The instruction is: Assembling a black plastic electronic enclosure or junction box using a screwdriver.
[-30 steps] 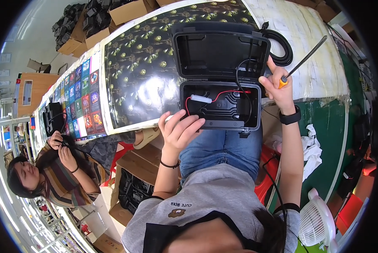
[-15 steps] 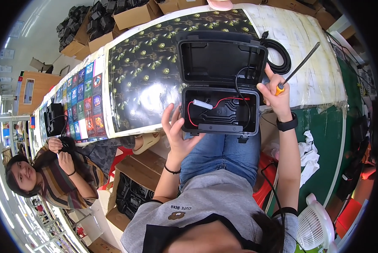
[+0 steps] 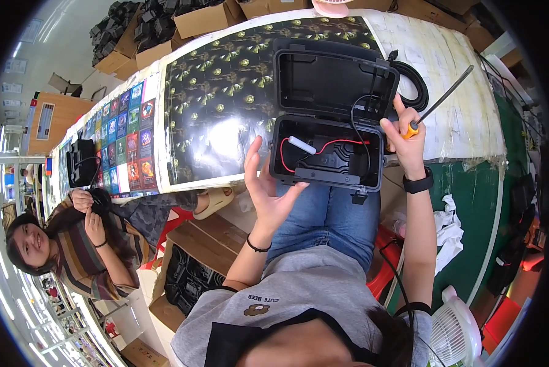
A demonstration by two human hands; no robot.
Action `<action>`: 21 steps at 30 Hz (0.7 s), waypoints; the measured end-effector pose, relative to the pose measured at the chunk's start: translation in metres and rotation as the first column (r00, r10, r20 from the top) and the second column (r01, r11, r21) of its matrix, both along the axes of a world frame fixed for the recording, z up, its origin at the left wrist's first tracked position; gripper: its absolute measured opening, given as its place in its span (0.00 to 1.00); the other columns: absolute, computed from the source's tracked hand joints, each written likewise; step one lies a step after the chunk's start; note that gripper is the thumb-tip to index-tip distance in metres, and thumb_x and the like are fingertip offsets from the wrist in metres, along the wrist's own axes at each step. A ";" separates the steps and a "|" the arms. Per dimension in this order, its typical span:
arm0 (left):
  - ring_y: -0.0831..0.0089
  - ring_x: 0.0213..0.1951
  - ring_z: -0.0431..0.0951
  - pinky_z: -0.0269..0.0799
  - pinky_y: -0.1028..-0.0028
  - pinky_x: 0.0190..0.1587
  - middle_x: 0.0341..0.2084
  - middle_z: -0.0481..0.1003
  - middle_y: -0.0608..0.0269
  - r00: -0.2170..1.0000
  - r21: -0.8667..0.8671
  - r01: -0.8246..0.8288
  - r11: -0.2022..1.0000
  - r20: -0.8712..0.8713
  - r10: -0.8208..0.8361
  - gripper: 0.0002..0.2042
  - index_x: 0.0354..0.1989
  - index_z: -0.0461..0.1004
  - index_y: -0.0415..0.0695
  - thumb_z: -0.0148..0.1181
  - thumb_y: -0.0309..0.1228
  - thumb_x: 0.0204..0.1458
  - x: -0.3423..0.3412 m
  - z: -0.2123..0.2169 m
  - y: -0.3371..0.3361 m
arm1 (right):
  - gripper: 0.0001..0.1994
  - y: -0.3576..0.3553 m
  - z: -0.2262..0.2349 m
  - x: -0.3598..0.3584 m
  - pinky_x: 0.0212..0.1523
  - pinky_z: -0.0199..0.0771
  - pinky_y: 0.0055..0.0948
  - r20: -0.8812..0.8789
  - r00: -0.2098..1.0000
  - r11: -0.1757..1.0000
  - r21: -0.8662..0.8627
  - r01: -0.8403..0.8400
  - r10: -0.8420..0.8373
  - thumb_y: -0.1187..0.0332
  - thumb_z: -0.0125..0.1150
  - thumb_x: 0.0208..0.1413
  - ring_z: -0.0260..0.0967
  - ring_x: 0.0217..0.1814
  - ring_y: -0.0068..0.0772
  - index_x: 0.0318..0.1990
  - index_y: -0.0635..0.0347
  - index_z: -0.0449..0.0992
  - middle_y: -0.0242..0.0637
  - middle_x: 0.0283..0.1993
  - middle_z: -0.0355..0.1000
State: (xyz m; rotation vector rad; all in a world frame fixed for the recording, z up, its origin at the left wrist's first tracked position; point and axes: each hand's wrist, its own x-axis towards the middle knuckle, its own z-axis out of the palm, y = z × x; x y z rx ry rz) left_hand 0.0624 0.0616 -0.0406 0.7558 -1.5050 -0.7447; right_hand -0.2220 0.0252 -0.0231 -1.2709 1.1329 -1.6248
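A black plastic box (image 3: 372,180) with its hinged lid (image 3: 336,82) swung back is at the table's near edge, overhanging my lap. Inside it are a white cylindrical piece (image 3: 301,145) on a red wire (image 3: 342,142) and a black cable. My left hand (image 3: 268,189) cups the box's left front corner, thumb along the front edge, index finger raised off it. My right hand (image 3: 405,136) is closed round the orange handle of a screwdriver (image 3: 443,98), whose shaft points up and right. Its fingers lie beside the box's right side; whether they press on it is partly hidden.
A coiled black cable (image 3: 412,82) lies behind the lid on the table (image 3: 464,131). At left, another person (image 3: 97,257) handles a dark cable near a second black box (image 3: 82,162). Cartons (image 3: 207,18) stand behind the table; another carton (image 3: 192,263) is beside me. A white fan (image 3: 452,327) is at lower right.
The whole view has shifted slightly. The box has turned a little clockwise. My left fingers have straightened, the index lifting along the box's left side. My right hand keeps its grip on the screwdriver.
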 end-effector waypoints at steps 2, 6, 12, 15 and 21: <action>0.56 0.68 0.56 0.70 0.60 0.61 0.69 0.45 0.45 1.000 0.037 0.008 0.999 -0.029 -0.006 0.51 0.70 0.45 0.55 0.74 0.19 0.40 -0.002 0.002 0.000 | 0.21 0.000 -0.001 -0.001 0.14 0.57 0.10 -0.010 1.000 1.000 0.004 0.005 -0.005 0.83 0.62 0.53 0.56 0.15 0.03 0.23 0.50 0.55 0.59 0.67 0.60; 0.54 0.69 0.55 0.72 0.62 0.60 0.69 0.45 0.43 1.000 0.065 -0.013 0.998 0.019 0.012 0.52 0.71 0.41 0.51 0.74 0.22 0.41 -0.004 0.006 0.000 | 0.21 0.001 -0.001 -0.004 0.13 0.57 0.10 0.005 1.000 0.999 -0.036 -0.011 0.011 0.83 0.62 0.53 0.58 0.14 0.04 0.23 0.50 0.55 0.59 0.67 0.60; 0.58 0.60 0.68 0.72 0.66 0.59 0.70 0.45 0.48 0.991 0.217 0.028 0.976 -0.131 0.001 0.49 0.70 0.44 0.45 0.72 0.17 0.42 -0.012 0.018 -0.007 | 0.20 0.006 -0.007 -0.014 0.13 0.57 0.10 0.184 0.974 0.989 -0.080 -0.121 0.134 0.88 0.56 0.51 0.59 0.11 0.09 0.23 0.50 0.54 0.55 0.66 0.63; 0.58 0.61 0.67 0.72 0.65 0.59 0.70 0.46 0.49 0.991 0.206 0.011 0.978 -0.133 0.017 0.48 0.70 0.44 0.44 0.71 0.17 0.43 -0.018 0.020 -0.014 | 0.20 0.006 -0.011 -0.021 0.13 0.57 0.11 0.208 0.947 0.961 -0.177 -0.212 0.247 0.88 0.55 0.50 0.59 0.11 0.10 0.23 0.50 0.54 0.54 0.66 0.63; 0.60 0.61 0.66 0.72 0.66 0.59 0.68 0.49 0.51 0.983 0.178 -0.090 0.980 -0.142 0.116 0.47 0.69 0.45 0.44 0.71 0.17 0.43 -0.023 0.019 -0.027 | 0.18 0.007 -0.007 -0.015 0.13 0.58 0.11 0.209 0.945 0.959 -0.181 -0.217 0.253 0.82 0.62 0.49 0.59 0.11 0.11 0.22 0.52 0.57 0.57 0.63 0.65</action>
